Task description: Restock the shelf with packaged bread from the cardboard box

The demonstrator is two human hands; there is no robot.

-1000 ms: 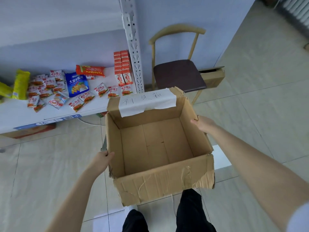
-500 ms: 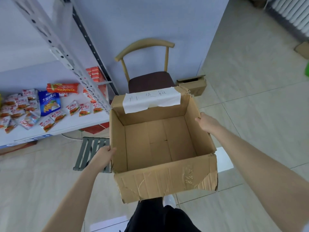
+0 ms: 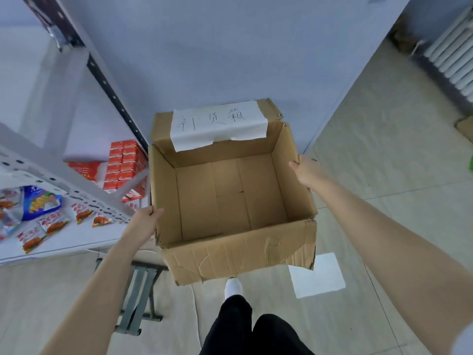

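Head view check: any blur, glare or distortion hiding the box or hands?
Head view: light is soft and even, no glare; the cardboard box and the left hand and right hand gripping its side walls are sharp; wide-angle distortion slants the shelf upright and stretches the frame edges; snack packets at the left edge look smeared.
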